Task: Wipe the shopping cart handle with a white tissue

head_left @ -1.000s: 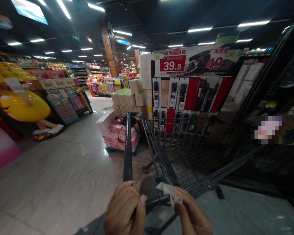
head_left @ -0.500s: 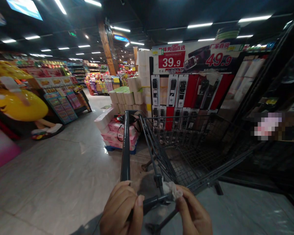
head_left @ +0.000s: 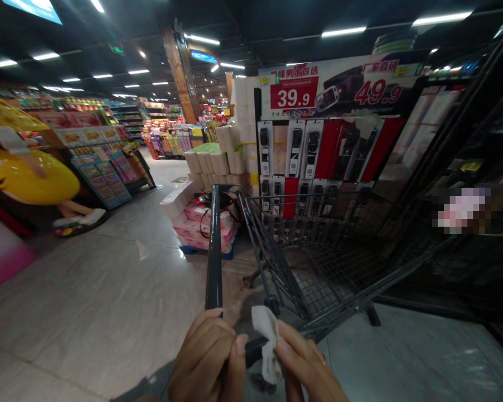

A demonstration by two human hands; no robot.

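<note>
Your left hand (head_left: pixel 205 357) is clenched around the dark cart handle (head_left: pixel 214 257), whose long section rises toward twelve o'clock. Your right hand (head_left: pixel 310 360) is the nearer, its grip pinching a crumpled white tissue (head_left: pixel 265 324) that lies at ten o'clock from that palm and about two from the left. The tissue's long axis runs roughly eleven to five o'clock, crossing the handle's short near section; whether they touch, you cannot tell. The wire basket (head_left: pixel 331 279) sits beyond, toward one o'clock.
</note>
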